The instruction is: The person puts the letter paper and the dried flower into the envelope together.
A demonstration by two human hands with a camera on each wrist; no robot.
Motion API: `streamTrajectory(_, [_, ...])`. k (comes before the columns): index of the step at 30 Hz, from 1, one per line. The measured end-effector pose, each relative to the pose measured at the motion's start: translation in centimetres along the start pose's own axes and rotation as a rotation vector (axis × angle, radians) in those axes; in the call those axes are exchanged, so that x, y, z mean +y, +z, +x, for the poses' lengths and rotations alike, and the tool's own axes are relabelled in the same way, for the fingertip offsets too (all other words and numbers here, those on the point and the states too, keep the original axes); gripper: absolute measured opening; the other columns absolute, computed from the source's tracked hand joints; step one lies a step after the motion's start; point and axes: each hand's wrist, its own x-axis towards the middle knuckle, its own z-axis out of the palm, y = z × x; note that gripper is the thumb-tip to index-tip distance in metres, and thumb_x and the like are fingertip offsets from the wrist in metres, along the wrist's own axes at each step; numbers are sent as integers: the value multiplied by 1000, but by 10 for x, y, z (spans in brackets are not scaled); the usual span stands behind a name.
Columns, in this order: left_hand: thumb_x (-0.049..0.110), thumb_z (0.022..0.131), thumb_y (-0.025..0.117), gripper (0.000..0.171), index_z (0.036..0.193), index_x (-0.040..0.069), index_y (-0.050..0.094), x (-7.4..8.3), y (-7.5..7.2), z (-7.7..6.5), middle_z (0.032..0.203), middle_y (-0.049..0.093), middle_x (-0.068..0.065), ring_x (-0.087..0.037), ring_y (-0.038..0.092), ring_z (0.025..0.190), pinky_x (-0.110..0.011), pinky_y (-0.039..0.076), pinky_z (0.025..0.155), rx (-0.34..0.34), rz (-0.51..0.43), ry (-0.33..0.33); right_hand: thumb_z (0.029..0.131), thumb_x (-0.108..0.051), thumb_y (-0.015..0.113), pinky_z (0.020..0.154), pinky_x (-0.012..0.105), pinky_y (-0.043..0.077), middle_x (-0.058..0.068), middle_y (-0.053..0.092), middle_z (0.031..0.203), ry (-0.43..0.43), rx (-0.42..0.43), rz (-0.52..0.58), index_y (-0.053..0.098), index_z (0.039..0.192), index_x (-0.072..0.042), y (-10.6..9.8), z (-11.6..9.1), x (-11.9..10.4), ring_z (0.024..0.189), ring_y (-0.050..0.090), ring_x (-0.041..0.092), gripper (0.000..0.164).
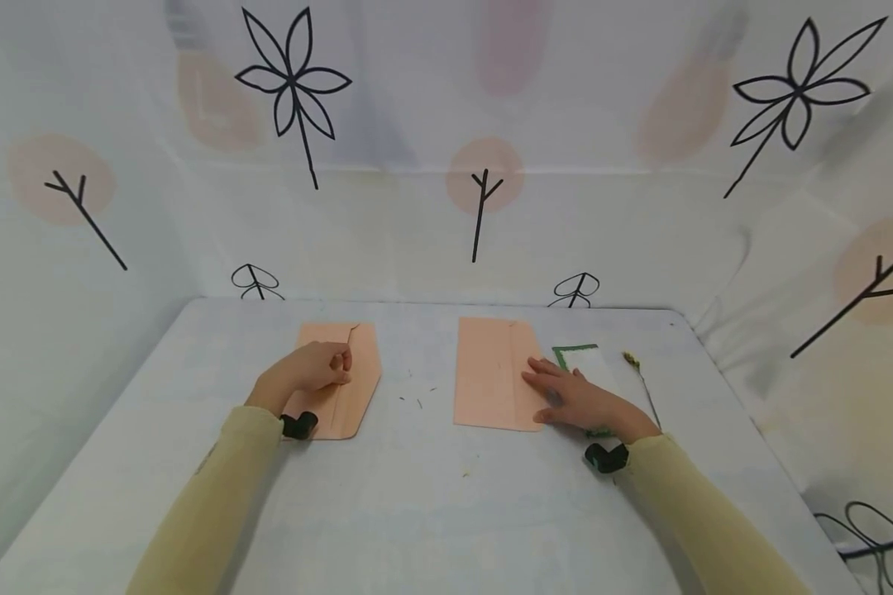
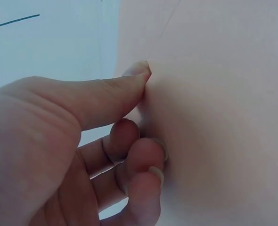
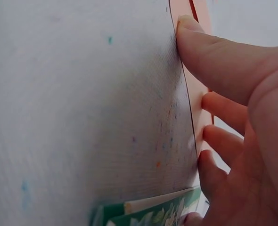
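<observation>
A pink envelope lies on the left part of the table, a flap line running along it. My left hand rests over this envelope with fingers curled. In the left wrist view, the thumb pinches at the flap's edge; the index finger is mostly hidden. A second pink envelope lies at the middle. Spread fingers of my right hand touch its right side, the thumb near its edge in the right wrist view. Partly under that hand is a white card with a green border.
A thin-stemmed dried flower lies right of the card. Tiny plant bits are scattered between the envelopes on the white table. White cloth walls with plant drawings surround the table's back and sides.
</observation>
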Motion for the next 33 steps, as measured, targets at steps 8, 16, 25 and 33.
streamTrajectory(8, [27, 96, 64, 18, 110, 16, 57, 5, -4, -5, 86, 58, -3, -20, 53, 79, -39, 42, 75, 15, 21, -4, 94, -37, 68, 107, 73, 2, 24, 16, 161, -20, 6, -10, 35, 151, 2, 0, 0, 2, 147, 9, 45, 76])
streamTrajectory(16, [30, 100, 61, 20, 114, 16, 58, 19, -4, -2, 76, 52, -2, -18, 47, 64, -33, 37, 61, 67, -1, 89, 94, -37, 68, 106, 74, 1, 25, 17, 160, -25, 10, -20, 36, 151, 2, 0, 0, 1, 147, 9, 46, 76])
streamTrajectory(25, [30, 99, 62, 28, 122, 14, 59, 47, 7, 9, 86, 55, -2, -18, 49, 65, -33, 41, 62, 54, -102, 177, 93, -36, 69, 107, 72, -1, 24, 17, 161, 5, -1, -36, 37, 150, 1, -2, -1, -4, 147, 11, 44, 76])
streamTrajectory(33, [29, 99, 62, 28, 123, 13, 60, 77, 21, 28, 90, 60, 0, -17, 54, 70, -33, 45, 67, 49, -150, 286, 93, -38, 69, 108, 71, -1, 23, 18, 161, 13, -4, -50, 37, 151, 0, -1, 0, -3, 148, 11, 43, 76])
